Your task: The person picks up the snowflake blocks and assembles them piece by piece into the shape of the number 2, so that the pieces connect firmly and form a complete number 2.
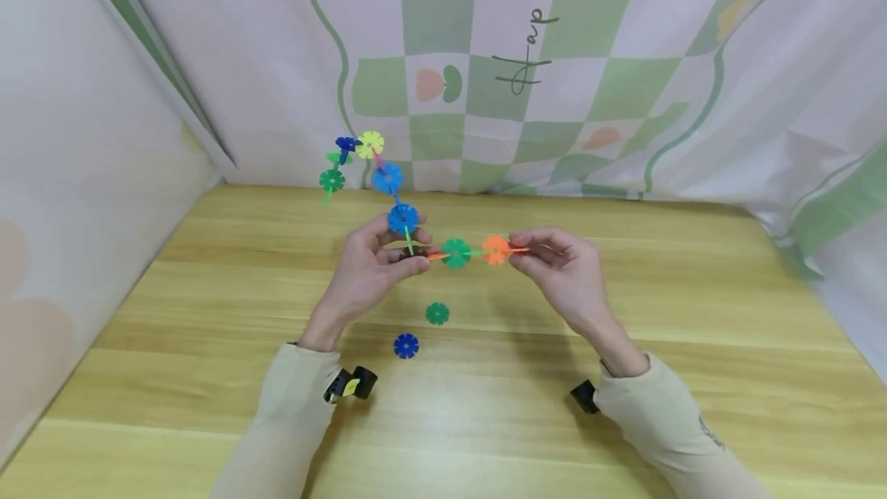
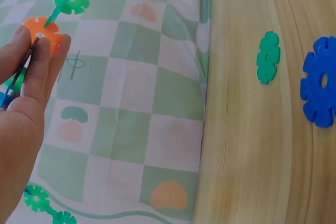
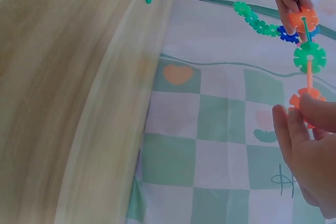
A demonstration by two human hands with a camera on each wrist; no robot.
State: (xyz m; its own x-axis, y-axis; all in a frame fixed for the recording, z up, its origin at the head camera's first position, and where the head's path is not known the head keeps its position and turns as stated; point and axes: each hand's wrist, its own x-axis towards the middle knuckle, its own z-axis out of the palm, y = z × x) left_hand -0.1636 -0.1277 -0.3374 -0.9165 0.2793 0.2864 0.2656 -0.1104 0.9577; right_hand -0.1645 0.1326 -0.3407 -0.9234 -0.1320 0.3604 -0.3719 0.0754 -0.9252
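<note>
A chain of notched plastic snowflake discs hangs between both hands above the table. My left hand pinches a dark disc near the chain's bend, its fingers partly covering it. From there, blue discs, a yellow disc and green discs arch up, then down to the left. Toward the right run a green disc and an orange disc. At that end my right hand pinches an orange disc, which its fingertips partly hide in the right wrist view.
A loose green disc and a loose dark blue disc lie on the wooden table, below the hands. Behind the table's far edge hangs a checked green-and-white curtain. A white fabric wall borders the left side.
</note>
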